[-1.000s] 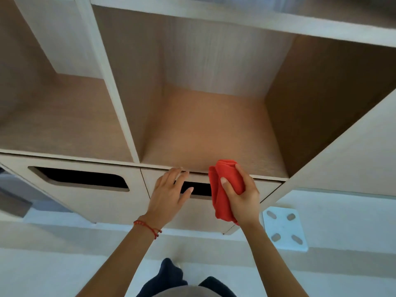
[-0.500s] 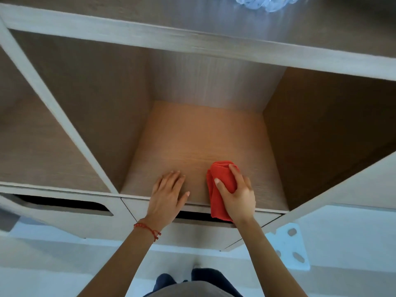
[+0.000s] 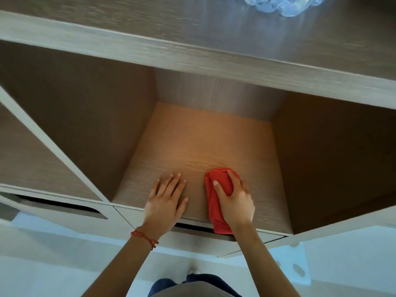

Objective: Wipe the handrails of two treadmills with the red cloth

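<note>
The red cloth (image 3: 216, 202) lies bunched on the front of a wooden shelf floor (image 3: 199, 142) inside an open cubby, its lower end hanging over the front edge. My right hand (image 3: 234, 202) presses down on it, fingers wrapped around the cloth. My left hand (image 3: 166, 202) rests flat on the shelf floor just left of the cloth, fingers spread, holding nothing; a red string bracelet is on that wrist. No treadmill or handrail is in view.
The cubby has brown side walls and a pale top board (image 3: 192, 52). Another cubby (image 3: 25, 155) sits to the left. Drawer fronts with slot handles (image 3: 64, 207) run below. A clear plastic object (image 3: 282, 5) lies on top. A white scale (image 3: 293, 266) is on the floor.
Both hands moved up from the drawer front onto the cubby floor, the right carrying the red cloth with it. My view shifted closer and upward.
</note>
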A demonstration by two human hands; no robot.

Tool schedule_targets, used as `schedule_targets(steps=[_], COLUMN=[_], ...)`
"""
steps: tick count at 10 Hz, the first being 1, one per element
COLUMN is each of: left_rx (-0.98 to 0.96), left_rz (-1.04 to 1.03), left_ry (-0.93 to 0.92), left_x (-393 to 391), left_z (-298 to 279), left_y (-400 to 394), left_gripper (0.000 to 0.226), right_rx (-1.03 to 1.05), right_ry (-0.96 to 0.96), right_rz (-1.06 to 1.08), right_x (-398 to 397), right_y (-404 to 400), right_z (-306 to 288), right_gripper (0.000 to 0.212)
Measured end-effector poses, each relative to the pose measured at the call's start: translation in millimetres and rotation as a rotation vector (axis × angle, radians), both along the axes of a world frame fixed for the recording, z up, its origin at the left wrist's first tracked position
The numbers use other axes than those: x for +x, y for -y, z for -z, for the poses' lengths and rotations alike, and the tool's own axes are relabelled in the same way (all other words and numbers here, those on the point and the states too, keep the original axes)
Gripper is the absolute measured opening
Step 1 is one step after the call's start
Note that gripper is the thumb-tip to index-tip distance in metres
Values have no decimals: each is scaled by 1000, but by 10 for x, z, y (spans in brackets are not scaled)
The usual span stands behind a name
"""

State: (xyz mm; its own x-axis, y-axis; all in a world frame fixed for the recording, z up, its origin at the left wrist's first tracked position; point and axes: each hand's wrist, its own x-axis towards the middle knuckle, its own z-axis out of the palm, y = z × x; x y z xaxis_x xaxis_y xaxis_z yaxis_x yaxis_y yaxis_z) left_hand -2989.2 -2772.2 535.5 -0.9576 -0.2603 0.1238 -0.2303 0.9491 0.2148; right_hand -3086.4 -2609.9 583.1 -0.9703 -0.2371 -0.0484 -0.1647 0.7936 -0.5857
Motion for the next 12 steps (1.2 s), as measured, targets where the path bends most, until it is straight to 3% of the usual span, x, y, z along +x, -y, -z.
schedule_targets(steps=[3,6,10,12], left_rx=[-35,-37,-29,45], left_rz=[9,32,108,179], left_ry=[-39,12,30,-53], left_x=[-5,11,41,118], left_z=[-5,-57,-42,-4], left_y=[-9,-11,46,54], left_gripper=[53,53,57,59], right_rx=[7,109,3,-49], right_ry=[-16,-77,-173,-259], right_rz=[43,21,27,56], right_x=[-311,-311,349,662], right_y=[215,198,-103,-292], right_z=[-45,-24,0,93], right_gripper=[59,58,56,58])
